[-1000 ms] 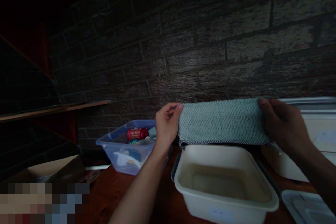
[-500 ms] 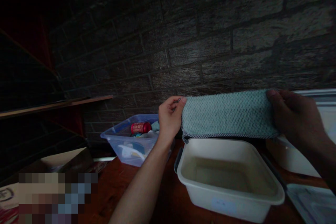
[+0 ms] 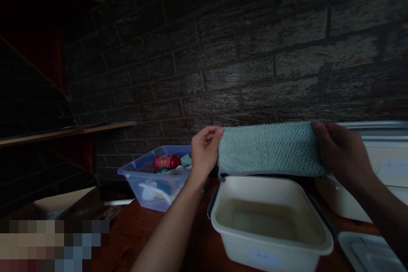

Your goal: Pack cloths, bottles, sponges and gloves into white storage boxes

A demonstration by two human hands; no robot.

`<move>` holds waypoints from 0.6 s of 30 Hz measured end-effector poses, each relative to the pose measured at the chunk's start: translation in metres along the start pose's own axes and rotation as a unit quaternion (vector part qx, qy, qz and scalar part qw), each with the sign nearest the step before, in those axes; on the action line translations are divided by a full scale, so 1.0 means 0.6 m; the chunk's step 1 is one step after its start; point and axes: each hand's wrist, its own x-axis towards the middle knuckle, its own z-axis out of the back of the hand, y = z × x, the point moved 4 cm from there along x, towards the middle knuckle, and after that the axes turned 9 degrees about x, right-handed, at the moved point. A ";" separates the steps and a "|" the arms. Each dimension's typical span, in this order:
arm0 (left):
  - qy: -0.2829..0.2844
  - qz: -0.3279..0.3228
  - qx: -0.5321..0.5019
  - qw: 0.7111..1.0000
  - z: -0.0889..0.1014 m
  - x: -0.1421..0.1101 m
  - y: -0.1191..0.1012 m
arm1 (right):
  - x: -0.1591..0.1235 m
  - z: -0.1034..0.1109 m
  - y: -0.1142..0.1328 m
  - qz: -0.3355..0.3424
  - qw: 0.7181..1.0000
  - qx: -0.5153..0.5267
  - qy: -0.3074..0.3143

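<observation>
A pale green textured cloth (image 3: 267, 149) with a dark checked edging hangs stretched out between my two hands. My left hand (image 3: 205, 148) pinches its upper left corner. At the upper right corner, my right hand (image 3: 342, 151) grips it between thumb and fingers. Directly below the cloth stands a white plastic bin (image 3: 270, 244) with a small label on its front; its visible inside holds nothing that I can make out. The cloth's lower edge hangs just over the bin's far rim.
A clear bluish tub (image 3: 149, 187) with a red can (image 3: 167, 162) and cloths stands left on the brown tabletop (image 3: 134, 238). More white bins (image 3: 382, 161) and a lid (image 3: 371, 250) are at right. A cardboard box (image 3: 66, 204) and wooden shelves (image 3: 108, 126) lie left, a brick wall behind.
The view has shifted slightly, so the hands, cloth and bin appear a little lower and, mostly, further left. Both hands keep hold of the cloth, still stretched.
</observation>
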 end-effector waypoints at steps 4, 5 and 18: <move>0.001 -0.002 0.001 1.000 0.000 0.001 0.001 | -0.001 0.000 0.002 -0.002 1.000 0.009 0.001; 0.001 -0.002 0.002 1.000 -0.001 0.001 0.002 | -0.002 0.000 0.002 -0.002 1.000 0.012 0.000; -0.004 -0.009 0.015 1.000 -0.003 0.000 0.003 | -0.003 0.000 0.006 -0.005 1.000 0.016 0.005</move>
